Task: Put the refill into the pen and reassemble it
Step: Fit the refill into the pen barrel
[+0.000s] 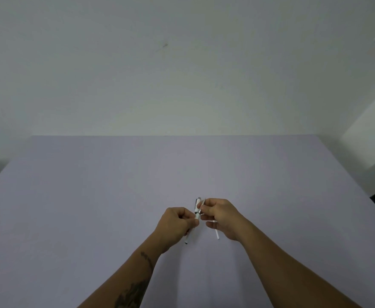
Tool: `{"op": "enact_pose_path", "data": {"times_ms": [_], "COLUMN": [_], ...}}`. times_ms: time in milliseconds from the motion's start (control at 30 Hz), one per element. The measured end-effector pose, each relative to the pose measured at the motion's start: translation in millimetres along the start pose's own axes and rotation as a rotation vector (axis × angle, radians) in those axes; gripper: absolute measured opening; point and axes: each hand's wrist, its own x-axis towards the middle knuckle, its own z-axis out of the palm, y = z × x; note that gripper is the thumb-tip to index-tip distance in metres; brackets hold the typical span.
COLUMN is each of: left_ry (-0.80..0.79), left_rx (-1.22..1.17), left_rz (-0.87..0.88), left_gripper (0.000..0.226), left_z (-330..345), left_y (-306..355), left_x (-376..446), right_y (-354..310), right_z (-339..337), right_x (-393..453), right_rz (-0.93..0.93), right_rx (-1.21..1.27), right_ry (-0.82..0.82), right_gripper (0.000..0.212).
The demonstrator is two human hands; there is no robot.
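Observation:
My left hand (175, 225) is closed around a white pen barrel (197, 215); its dark lower end pokes out below my palm near the table. My right hand (221, 215) pinches a thin white refill (217, 234), whose tail sticks out under my fingers and whose metal tip points up and left near the barrel's open end. A white cap with a dark clip (197, 204) shows just above, between my two hands; I cannot tell which hand carries it. Both hands hover close together over the table.
A wide lavender-grey table (115, 196) spreads under my hands, with its far edge against a pale wall (182, 74). A white block or cabinet (368, 138) stands at the right beyond the table's corner.

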Motion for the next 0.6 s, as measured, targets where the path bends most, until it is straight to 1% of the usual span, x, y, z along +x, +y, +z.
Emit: {"op": "enact_pose_path", "data": {"times_ms": [133,300,467,600], "left_ry": [-0.017,-0.026,-0.024,-0.040], "left_rx": [0.004,-0.012,-0.014,-0.021], "left_rz": [-0.005,-0.004,-0.003,0.000], "left_gripper": [0.011,0.013,0.011,0.010], "left_z": [-0.3,0.0,0.3,-0.2], "left_y": [-2.5,-2.7,-2.5,-4.1], "left_x": [-0.3,-0.1,0.9,0.1], "right_y": [-2.7,-2.2,-3.6,-4.8], "right_z": [-0.1,0.3,1.0,1.1], "right_x": [-2.7,-0.9,-0.8,-3.0], "right_rz": [0.014,0.025,0.033,0.026], "right_rx": [-0.004,0.036,0.028,0.027], "right_ry": [-0.022,-0.005,0.019,0.004], "right_gripper": [0.022,0.015,0.017,0.019]}}
